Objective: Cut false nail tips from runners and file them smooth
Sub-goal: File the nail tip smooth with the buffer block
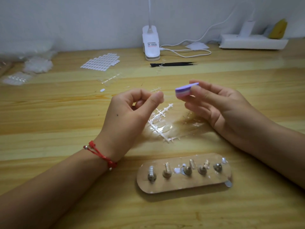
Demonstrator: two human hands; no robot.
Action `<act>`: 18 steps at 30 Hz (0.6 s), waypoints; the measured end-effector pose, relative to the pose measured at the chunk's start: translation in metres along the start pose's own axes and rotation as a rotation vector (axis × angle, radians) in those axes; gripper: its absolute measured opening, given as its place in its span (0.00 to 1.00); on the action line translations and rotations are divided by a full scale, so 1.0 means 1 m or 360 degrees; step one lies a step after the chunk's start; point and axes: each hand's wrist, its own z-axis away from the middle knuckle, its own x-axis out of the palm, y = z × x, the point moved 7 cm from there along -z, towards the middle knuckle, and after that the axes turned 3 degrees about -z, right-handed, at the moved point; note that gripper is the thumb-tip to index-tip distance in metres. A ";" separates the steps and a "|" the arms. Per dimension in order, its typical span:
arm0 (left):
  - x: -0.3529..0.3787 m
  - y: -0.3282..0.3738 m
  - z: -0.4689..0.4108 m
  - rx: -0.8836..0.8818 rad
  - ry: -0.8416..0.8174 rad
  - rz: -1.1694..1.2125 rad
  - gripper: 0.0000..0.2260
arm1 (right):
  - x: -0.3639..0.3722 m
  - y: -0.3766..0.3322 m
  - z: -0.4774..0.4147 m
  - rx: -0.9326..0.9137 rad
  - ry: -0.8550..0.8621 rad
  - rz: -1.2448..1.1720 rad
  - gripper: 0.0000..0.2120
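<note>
My right hand (219, 104) holds a small purple and pink layered file block (184, 91) between thumb and fingers, above the table. My left hand (132, 111) is pinched at thumb and forefinger close to the block's left end; a clear nail tip may sit in the pinch, but it is too small to tell. Clear plastic runners (162, 119) with nail tips lie on the wooden table (49, 113) below and between both hands.
A wooden holder board (183, 182) with several metal pegs, some carrying clear tips, lies near me. Black tweezers (173, 64), a white clip lamp (151, 43) with its cable, a sheet of adhesive tabs (101, 61) and plastic bags (38, 65) sit farther back.
</note>
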 end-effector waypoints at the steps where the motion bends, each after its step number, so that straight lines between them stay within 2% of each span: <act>1: -0.002 0.000 0.000 -0.0004 0.0020 0.0017 0.09 | 0.001 0.000 0.001 -0.0013 -0.0018 0.0056 0.15; 4: 0.001 0.001 0.000 0.0019 -0.0028 -0.0001 0.10 | 0.012 0.004 0.006 -0.0054 -0.0173 0.0373 0.14; 6: 0.007 0.002 0.001 0.0031 -0.0102 -0.0042 0.11 | 0.010 0.003 0.005 -0.0056 -0.0140 0.0311 0.14; 9: 0.004 -0.002 0.000 -0.0019 -0.0061 -0.0012 0.11 | 0.002 0.000 0.001 -0.0025 -0.0016 0.0082 0.14; 14: 0.006 0.000 0.001 0.0024 -0.0107 -0.0056 0.10 | 0.012 0.003 0.005 -0.0046 -0.0154 0.0309 0.15; 18: 0.006 -0.003 0.000 -0.0024 -0.0126 -0.0049 0.09 | 0.000 0.000 0.001 -0.0032 0.0004 0.0055 0.14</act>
